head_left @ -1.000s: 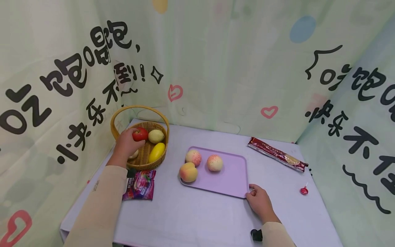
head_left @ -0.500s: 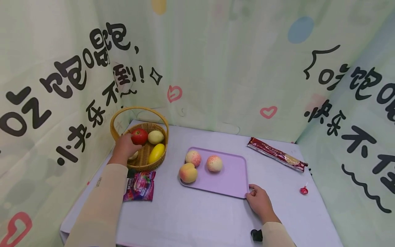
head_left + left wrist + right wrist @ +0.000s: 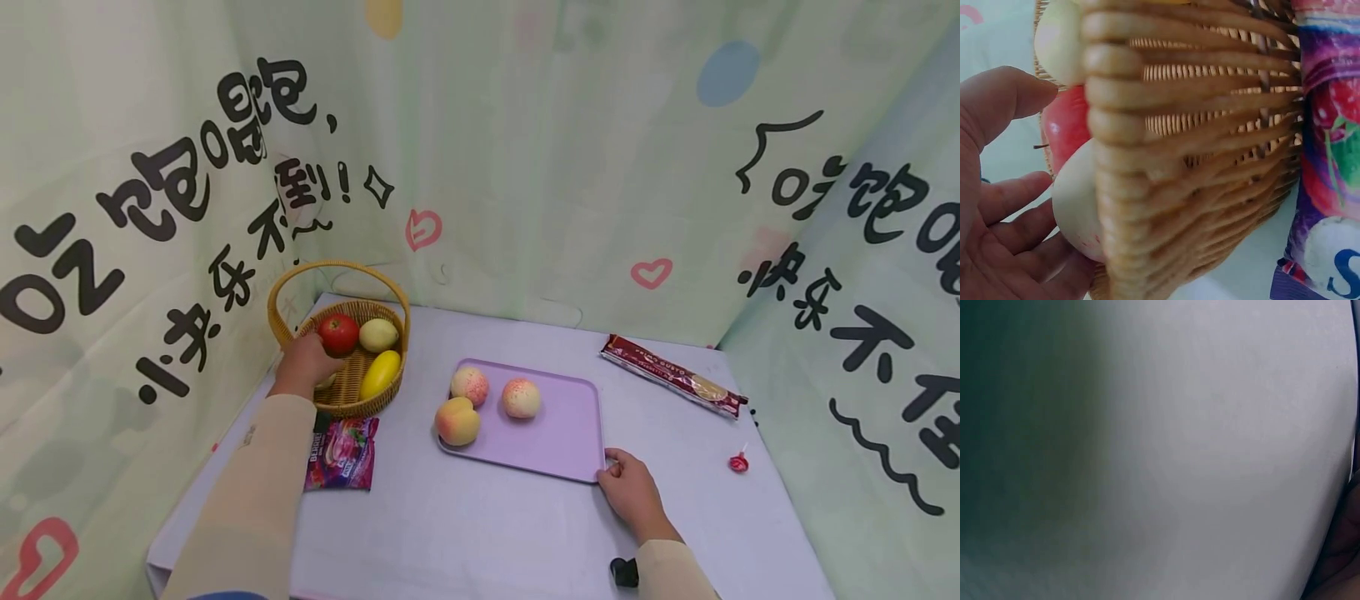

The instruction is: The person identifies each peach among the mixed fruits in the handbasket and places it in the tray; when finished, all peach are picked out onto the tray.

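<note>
My left hand [image 3: 306, 365] reaches over the left rim of a wicker basket [image 3: 345, 403]. Its thumb and fingers are spread in the left wrist view, with fingertips right at a pale peach [image 3: 1077, 203] and the thumb near a red apple [image 3: 1067, 122]. Beside the apple in the basket lie a pale yellow-green lemon-like fruit [image 3: 378, 334] and a yellow oblong fruit [image 3: 380, 373]. My right hand [image 3: 633, 492] pinches the near right corner of a lilac tray [image 3: 551, 433]. Two speckled peaches [image 3: 521, 398] and a yellow-orange peach [image 3: 457, 421] lie at the tray's left side.
A purple berry snack packet [image 3: 342, 454] lies just in front of the basket. To the right are a long dark-red packet [image 3: 671, 375] and a small red lollipop [image 3: 738, 462]. The basket's tall arched handle [image 3: 337, 263] rises above the fruit. Printed curtains surround the table.
My left hand has come off the top of the red apple and moved slightly down and left, beside the pale peach. The apple sits a little lower in the basket. My right hand has stayed put.
</note>
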`<action>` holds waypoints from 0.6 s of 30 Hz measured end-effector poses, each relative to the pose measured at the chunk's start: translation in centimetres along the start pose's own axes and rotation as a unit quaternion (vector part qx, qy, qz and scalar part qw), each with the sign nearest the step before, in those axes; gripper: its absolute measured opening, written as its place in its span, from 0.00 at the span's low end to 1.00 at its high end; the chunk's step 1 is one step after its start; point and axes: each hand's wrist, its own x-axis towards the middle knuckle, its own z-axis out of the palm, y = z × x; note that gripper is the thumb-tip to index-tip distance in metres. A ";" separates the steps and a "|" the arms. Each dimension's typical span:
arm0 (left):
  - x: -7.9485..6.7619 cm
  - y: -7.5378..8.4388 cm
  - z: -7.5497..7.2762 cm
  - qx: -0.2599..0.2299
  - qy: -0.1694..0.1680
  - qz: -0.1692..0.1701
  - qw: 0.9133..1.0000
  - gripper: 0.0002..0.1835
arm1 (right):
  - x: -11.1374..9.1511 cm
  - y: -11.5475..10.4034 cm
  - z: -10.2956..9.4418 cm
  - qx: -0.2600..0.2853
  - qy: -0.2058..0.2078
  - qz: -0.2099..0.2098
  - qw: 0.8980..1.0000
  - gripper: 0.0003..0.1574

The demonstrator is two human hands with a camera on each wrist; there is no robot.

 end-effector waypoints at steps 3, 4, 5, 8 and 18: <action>0.1 0.1 0.0 0.016 -0.005 0.002 1.000 0.32 | 0.1 0.1 0.0 0.002 -0.001 -0.002 1.000 0.31; 0.1 0.2 0.0 0.022 -0.008 0.004 1.000 0.32 | 0.1 0.1 0.0 0.002 -0.001 -0.002 1.000 0.31; 0.1 0.2 0.0 0.030 -0.013 0.005 0.999 0.31 | 0.1 0.1 0.0 0.003 -0.001 -0.003 1.000 0.31; 0.3 0.2 0.0 0.049 -0.027 0.006 0.998 0.30 | 0.1 0.1 0.0 0.004 0.000 -0.003 1.000 0.31; 0.6 0.2 1.2 0.053 -0.092 -0.005 0.994 0.30 | 0.0 -0.1 0.1 0.001 0.000 0.006 1.000 0.31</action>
